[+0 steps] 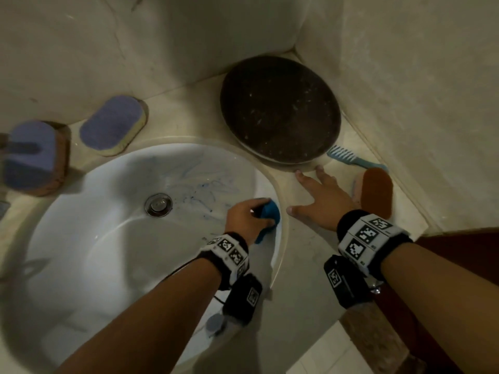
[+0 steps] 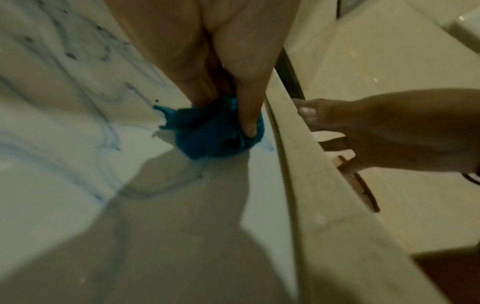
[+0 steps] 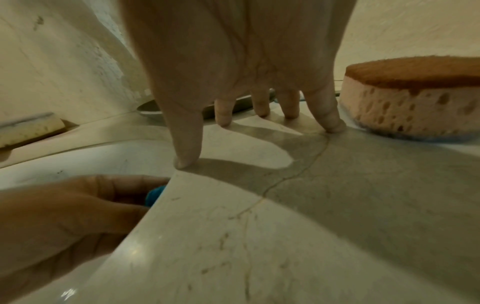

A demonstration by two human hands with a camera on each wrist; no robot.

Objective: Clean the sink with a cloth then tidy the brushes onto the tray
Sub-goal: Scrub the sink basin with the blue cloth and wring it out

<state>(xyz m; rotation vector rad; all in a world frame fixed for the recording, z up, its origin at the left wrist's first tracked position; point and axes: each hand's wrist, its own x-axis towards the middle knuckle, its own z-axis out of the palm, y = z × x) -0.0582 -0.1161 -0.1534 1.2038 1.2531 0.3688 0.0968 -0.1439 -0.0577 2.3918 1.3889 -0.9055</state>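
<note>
My left hand [image 1: 244,217] grips a bunched blue cloth [image 1: 270,211] against the right inner wall of the white sink [image 1: 94,238], which carries blue streaks. In the left wrist view the cloth [image 2: 207,133] is pinched between thumb and fingers just below the rim. My right hand [image 1: 321,198] rests on the counter with fingers spread straight, its fingertips [image 3: 335,125] touching the stone and holding nothing. A dark round tray [image 1: 280,109] sits in the back corner. A light blue brush [image 1: 351,157] lies by the tray.
An orange-topped sponge [image 1: 376,190] sits right of my right hand, seen close in the right wrist view as a pink sponge [image 3: 413,102]. Two purple-topped sponges [image 1: 113,125] [image 1: 32,155] lie behind the sink on the left. The drain [image 1: 158,205] is at the sink's middle. Walls close off the back and right.
</note>
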